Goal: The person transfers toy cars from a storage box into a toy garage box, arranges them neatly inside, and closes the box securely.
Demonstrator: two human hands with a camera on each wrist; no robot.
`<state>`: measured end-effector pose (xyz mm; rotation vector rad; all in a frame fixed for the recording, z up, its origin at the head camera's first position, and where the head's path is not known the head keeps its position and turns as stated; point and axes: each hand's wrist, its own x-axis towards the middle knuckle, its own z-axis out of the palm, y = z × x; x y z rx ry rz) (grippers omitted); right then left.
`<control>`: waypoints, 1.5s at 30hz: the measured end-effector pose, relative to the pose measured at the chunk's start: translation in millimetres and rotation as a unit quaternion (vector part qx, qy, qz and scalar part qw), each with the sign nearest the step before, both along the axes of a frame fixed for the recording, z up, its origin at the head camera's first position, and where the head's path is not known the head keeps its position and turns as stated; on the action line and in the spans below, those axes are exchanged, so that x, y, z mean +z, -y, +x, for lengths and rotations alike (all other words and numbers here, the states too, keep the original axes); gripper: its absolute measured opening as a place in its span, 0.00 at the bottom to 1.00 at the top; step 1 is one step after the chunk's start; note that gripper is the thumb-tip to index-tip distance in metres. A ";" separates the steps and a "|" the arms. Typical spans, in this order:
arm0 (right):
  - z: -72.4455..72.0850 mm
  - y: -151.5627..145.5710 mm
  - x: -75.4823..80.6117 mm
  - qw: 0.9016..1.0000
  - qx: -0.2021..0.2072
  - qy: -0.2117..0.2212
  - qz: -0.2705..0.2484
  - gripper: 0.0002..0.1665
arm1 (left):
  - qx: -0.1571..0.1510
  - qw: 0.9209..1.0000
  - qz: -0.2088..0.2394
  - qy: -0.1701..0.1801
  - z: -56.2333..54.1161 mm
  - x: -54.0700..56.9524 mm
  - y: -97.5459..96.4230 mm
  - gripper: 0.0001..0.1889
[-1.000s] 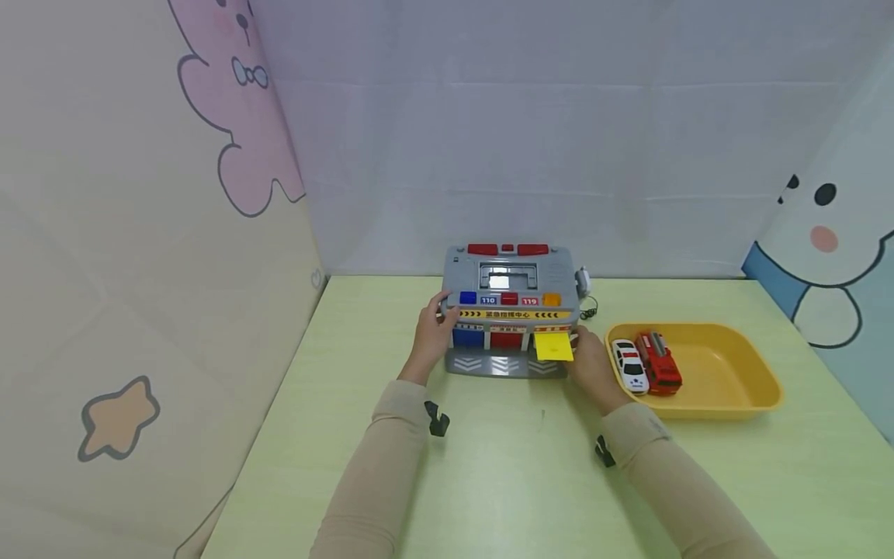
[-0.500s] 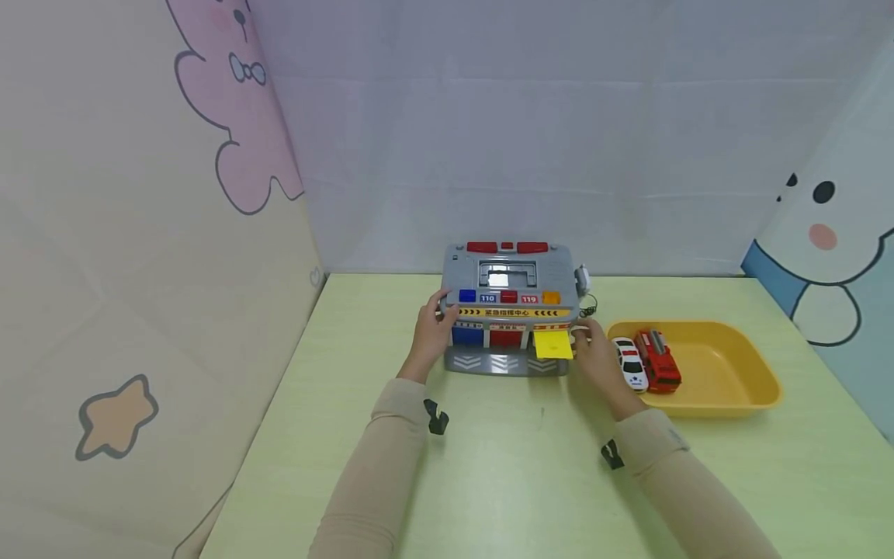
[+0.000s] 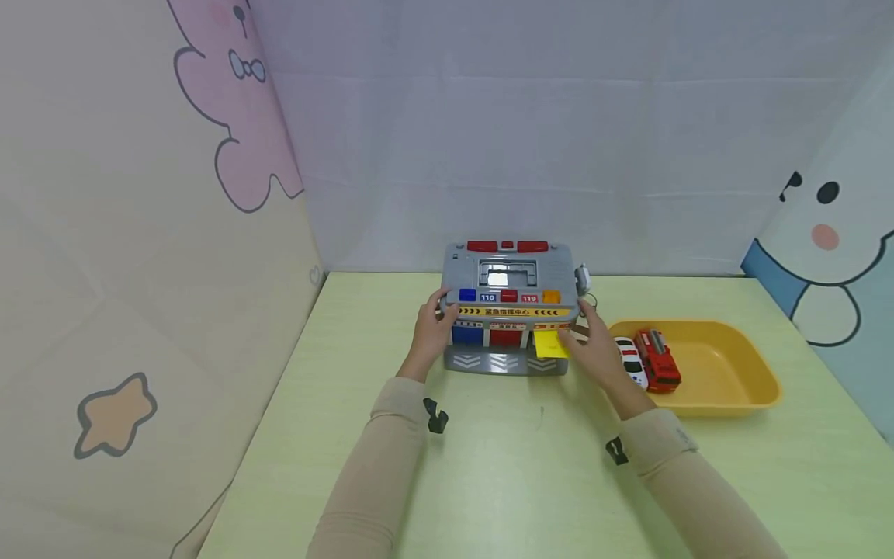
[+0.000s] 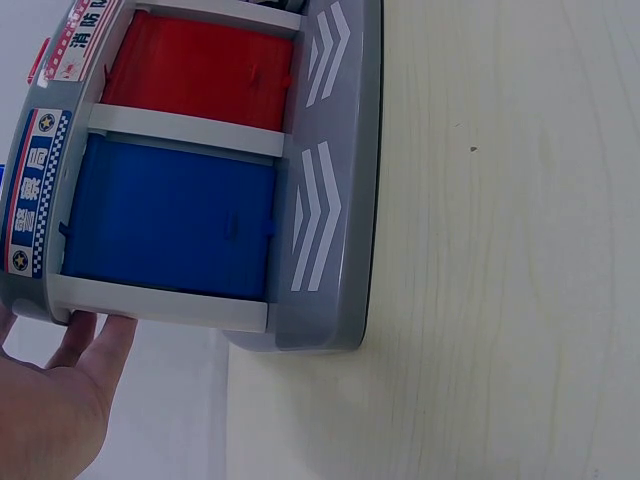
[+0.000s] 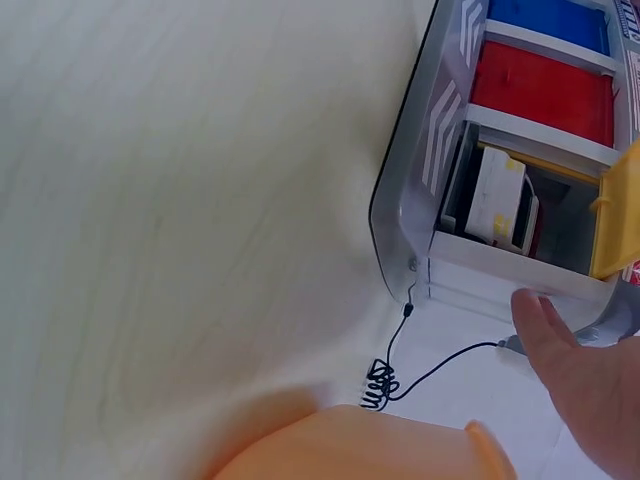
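A grey toy garage [image 3: 506, 268] stands at the back of the table, with a blue door [image 4: 170, 215], a red door [image 4: 200, 70] and a raised yellow door [image 3: 548, 344]. My left hand [image 3: 428, 339] grips its left end. At its right end is my right hand [image 3: 597, 349], thumb by the yellow door and fingers extended along the side; whether they press on it is unclear. A white toy vehicle [image 5: 495, 195] sits inside the bay under the yellow door. The blue and red doors are down.
To the right, a yellow tray [image 3: 712, 407] holds a white toy police car [image 3: 631, 361] and a red toy fire truck [image 3: 660, 361]. A white handset [image 3: 583, 281] hangs on the garage's right side, its coiled black cord [image 5: 380, 380] trailing. Fabric walls enclose the table [image 3: 489, 466].
My right hand has moved up along the garage's right end, and its thumb has come over the yellow door's edge. My left hand has kept its place.
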<state>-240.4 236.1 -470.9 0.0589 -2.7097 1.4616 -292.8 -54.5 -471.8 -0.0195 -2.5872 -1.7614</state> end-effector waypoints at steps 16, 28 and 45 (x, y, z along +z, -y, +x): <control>-4.1 6.4 5.7 0.999 0.007 0.028 0.020 0.54 | -0.001 1.000 0.003 0.006 0.8 2.1 -0.2 0.25; -8.5 11.6 1.3 0.999 -0.026 0.025 0.021 0.57 | 0.006 1.000 -0.006 0.005 0.2 1.2 -1.5 0.25; -19.3 13.2 -8.9 0.998 -0.019 -0.046 0.030 0.57 | -0.001 1.000 -0.001 0.006 2.4 3.5 0.3 0.25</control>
